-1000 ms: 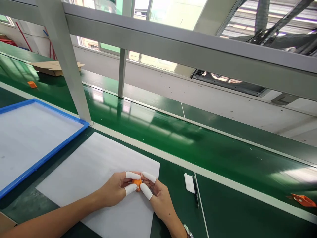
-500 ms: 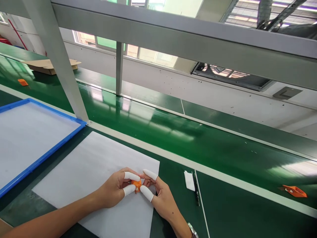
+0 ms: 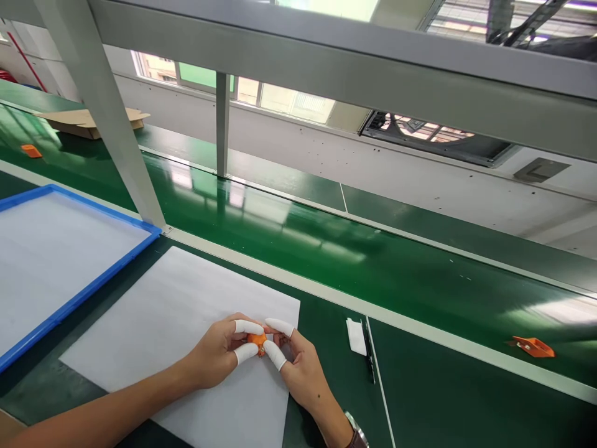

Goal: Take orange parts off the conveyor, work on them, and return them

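A small orange plastic part [image 3: 257, 340] with a bit of shiny metal at its lower edge is held between both hands, above a white sheet [image 3: 186, 305]. My left hand [image 3: 217, 351] pinches it from the left, with white finger cots on thumb and index finger. From the right, my right hand [image 3: 298, 364] closes on the same part, thumb tip against its side. White cots cover that thumb and index finger too. The remaining fingers partly hide the part's far side.
A blue-rimmed tray [image 3: 107, 264] lies left. Right of the sheet are a white piece [image 3: 356, 336] and a thin black tool [image 3: 368, 351]. Orange parts [image 3: 534, 347] and an open cardboard box [image 3: 74, 122] lie beyond. A grey frame post [image 3: 116, 124] rises at the bench edge.
The orange parts on the green belt have shifted left. My right thumb has moved up slightly against the held part, and both hands still grip it.
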`<state>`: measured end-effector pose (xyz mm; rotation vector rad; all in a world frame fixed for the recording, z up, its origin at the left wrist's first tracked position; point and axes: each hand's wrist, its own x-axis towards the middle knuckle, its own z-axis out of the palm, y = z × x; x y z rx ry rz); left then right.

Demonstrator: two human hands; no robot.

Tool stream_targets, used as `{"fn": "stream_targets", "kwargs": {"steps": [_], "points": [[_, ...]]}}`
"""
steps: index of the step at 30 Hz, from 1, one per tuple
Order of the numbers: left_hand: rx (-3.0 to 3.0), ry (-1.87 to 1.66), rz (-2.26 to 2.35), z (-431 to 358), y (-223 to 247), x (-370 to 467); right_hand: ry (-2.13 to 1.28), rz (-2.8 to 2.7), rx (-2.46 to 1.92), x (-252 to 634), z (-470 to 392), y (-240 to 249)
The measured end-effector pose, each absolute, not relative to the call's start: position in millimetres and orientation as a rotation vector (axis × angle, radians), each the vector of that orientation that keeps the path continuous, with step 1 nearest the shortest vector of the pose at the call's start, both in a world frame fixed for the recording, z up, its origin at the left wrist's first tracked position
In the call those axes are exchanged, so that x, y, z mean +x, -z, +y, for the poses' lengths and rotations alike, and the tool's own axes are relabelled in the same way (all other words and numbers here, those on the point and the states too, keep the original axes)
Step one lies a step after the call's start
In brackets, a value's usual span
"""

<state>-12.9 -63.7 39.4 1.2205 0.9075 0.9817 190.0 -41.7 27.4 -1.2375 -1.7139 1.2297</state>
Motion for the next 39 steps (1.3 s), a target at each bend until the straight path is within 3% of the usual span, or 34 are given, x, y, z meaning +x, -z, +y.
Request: {"fn": "stream_targets", "kwargs": {"steps": [8, 14, 19, 27, 39], "points": [[1.538, -1.035, 0.964, -70.9, -33.2, -17.4, -1.4, -1.413, -1.152, 192.4, -37.2, -22.9], [1.92, -1.105, 1.12, -72.6, -22.2, -8.5, -1.328, -1.443, -1.199, 189.1, -39.7, -16.0], [1.939, -1.122, 1.156, -70.4, -25.6, -8.2, -1.209, -1.583, -1.241, 186.3, -42.1, -15.6], [1.942, -1.105, 1.165, -70.4, -34.2, -11.8, -1.298, -1.487, -1.197, 191.1, -40.6, -17.2], [1.793, -0.966, 1.38, -54.3, -53.7, -36.9, -0.968, -1.891, -1.076, 188.6, -48.2, -14.1]]}}
